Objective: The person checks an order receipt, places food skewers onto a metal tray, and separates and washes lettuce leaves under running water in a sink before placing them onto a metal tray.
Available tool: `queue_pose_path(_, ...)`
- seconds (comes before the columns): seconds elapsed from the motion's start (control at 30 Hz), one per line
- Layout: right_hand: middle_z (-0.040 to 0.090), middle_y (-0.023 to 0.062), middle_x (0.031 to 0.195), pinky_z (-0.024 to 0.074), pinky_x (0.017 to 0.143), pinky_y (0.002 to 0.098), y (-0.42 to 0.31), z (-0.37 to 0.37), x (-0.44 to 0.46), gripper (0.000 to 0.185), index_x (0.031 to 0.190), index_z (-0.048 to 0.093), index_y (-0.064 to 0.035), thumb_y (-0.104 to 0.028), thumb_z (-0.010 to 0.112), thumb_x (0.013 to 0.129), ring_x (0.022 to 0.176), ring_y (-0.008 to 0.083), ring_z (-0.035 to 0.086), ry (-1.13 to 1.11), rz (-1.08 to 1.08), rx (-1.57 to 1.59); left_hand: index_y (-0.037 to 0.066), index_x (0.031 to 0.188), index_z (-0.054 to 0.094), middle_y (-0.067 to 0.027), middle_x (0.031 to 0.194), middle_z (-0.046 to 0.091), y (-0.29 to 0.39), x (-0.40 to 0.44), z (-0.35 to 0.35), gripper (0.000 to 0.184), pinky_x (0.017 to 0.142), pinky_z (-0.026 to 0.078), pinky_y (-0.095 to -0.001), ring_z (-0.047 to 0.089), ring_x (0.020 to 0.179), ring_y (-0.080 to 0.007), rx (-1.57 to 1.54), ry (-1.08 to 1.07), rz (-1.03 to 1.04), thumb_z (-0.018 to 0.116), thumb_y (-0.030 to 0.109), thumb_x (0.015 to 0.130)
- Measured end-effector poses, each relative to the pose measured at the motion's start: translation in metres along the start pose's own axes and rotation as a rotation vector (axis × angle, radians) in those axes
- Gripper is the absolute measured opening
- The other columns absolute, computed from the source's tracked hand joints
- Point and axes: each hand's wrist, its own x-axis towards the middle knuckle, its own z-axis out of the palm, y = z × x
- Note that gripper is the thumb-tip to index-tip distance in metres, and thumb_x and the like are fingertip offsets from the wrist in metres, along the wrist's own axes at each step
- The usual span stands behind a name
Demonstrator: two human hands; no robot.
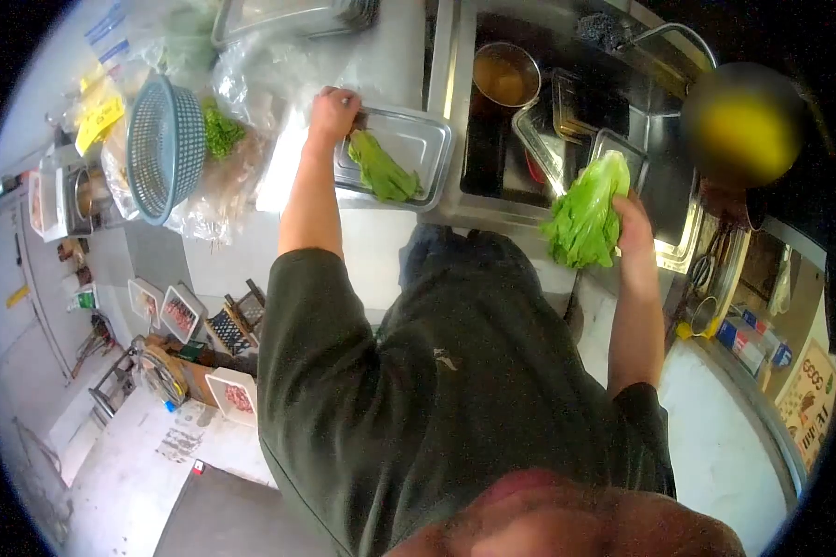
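My right hand [633,227] is wrapped round a head of green leaf lettuce [581,218], its pale base pointing up, over the front edge of the sink. At the left, my left hand [334,113] is curled closed at the left end of a shallow metal tray [429,153]. A small dark spot shows between its fingers, but I cannot make out what it holds. Close below that hand, a second, slimmer lettuce [381,169] lies in the tray, leaves toward the front.
The steel sink [492,206] holds a pot of brownish liquid [506,74] and several metal containers. A blue-grey plastic basket [165,148] stands on the left counter beside green leaves [221,128] and plastic bags. A blurred dark round shape with a yellow middle [745,128] is at the right.
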Motion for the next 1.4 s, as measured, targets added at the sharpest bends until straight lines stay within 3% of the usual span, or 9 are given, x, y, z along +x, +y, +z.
queue_pose_path(0.17,0.058,0.012,0.116,0.0484,0.087,0.0373,-0.007,0.008,-0.008,0.049,0.127,0.046,-0.0025,-0.009,0.058,0.08,0.102,0.0253,0.059,0.012,-0.024,-0.012,0.008,0.084,0.069,-0.019,0.089,0.064,0.003,-0.001,-0.008,0.018,0.077,0.048,-0.0398,0.059,0.087,-0.0362,-0.157,0.085,-0.107,0.056,0.02,0.081)
queue_pose_path(0.27,0.058,0.012,0.116,0.0483,0.087,0.0371,-0.007,0.011,-0.008,0.048,0.126,0.047,-0.0022,-0.009,0.058,0.08,0.102,0.025,0.059,-0.015,-0.021,0.003,0.007,0.085,0.068,-0.018,0.09,0.064,0.028,-0.001,-0.028,0.019,0.076,0.049,-0.0389,0.06,0.085,-0.0357,-0.137,-0.048,-0.221,0.057,0.021,0.081)
queue_pose_path(0.47,0.059,0.011,0.114,0.0479,0.087,0.0357,-0.007,0.004,-0.002,0.047,0.125,0.048,-0.0017,-0.011,0.059,0.08,0.102,0.0239,0.059,-0.072,-0.02,-0.045,0.007,0.083,0.07,-0.0177,0.09,0.064,0.012,0.002,-0.017,0.022,0.077,0.048,-0.0381,0.06,0.086,-0.0341,-0.138,-0.025,-0.018,0.063,0.027,0.077)
queue_pose_path(0.57,0.06,0.0107,0.114,0.0471,0.088,0.0353,-0.003,0.002,0.002,0.047,0.125,0.048,-0.0019,-0.012,0.059,0.081,0.103,0.0235,0.058,-0.031,-0.033,-0.039,0.007,0.084,0.071,-0.0182,0.09,0.064,0.008,0.007,-0.019,0.023,0.078,0.048,-0.0378,0.06,0.088,-0.0331,-0.154,-0.207,-0.053,0.066,0.028,0.075)
queue_pose_path(0.67,0.059,0.0108,0.115,0.0459,0.09,0.0357,-0.005,0.006,0.0,0.048,0.126,0.048,-0.0023,-0.013,0.059,0.08,0.104,0.0233,0.058,-0.012,-0.03,-0.032,0.007,0.084,0.071,-0.019,0.09,0.064,0.013,0.01,-0.02,0.023,0.079,0.048,-0.0377,0.06,0.088,-0.0332,-0.068,-0.242,-0.011,0.067,0.028,0.075)
queue_pose_path(0.87,0.058,0.0104,0.118,0.0443,0.092,0.0357,-0.004,0.0,0.006,0.049,0.127,0.047,-0.0038,-0.014,0.059,0.081,0.107,0.0232,0.056,-0.086,-0.034,-0.014,0.006,0.086,0.07,-0.0196,0.088,0.065,-0.006,0.015,-0.009,0.022,0.078,0.048,-0.0388,0.06,0.087,-0.0352,-0.081,-0.219,-0.061,0.063,0.026,0.079)
queue_pose_path(1.07,0.056,0.0099,0.122,0.0425,0.095,0.0351,-0.005,0.002,0.006,0.052,0.131,0.044,-0.0041,-0.013,0.056,0.082,0.11,0.0238,0.054,-0.07,-0.036,-0.007,0.0,0.093,0.066,-0.0185,0.087,0.066,0.007,0.015,-0.023,0.031,0.076,0.048,-0.0366,0.063,0.084,-0.0313,-0.216,-0.09,-0.342,0.054,0.027,0.086)
queue_pose_path(1.27,0.053,0.01,0.125,0.0413,0.097,0.0355,-0.01,0.013,0.004,0.054,0.134,0.042,-0.0043,-0.012,0.055,0.082,0.113,0.0239,0.053,-0.095,-0.043,-0.028,-0.002,0.097,0.064,-0.0125,0.083,0.067,-0.001,0.004,-0.035,0.033,0.073,0.048,-0.0317,0.062,0.078,-0.0188,-0.449,-0.039,-0.333,0.051,0.027,0.091)
queue_pose_path(1.4,0.054,0.0101,0.125,0.0418,0.097,0.0354,-0.013,0.024,-0.001,0.053,0.133,0.042,-0.0044,-0.013,0.055,0.082,0.113,0.024,0.053,-0.105,-0.044,0.006,-0.002,0.097,0.065,-0.0157,0.085,0.068,-0.011,-0.002,-0.027,0.032,0.076,0.049,-0.0303,0.065,0.081,-0.022,-0.315,-0.029,-0.298,0.059,0.027,0.084)
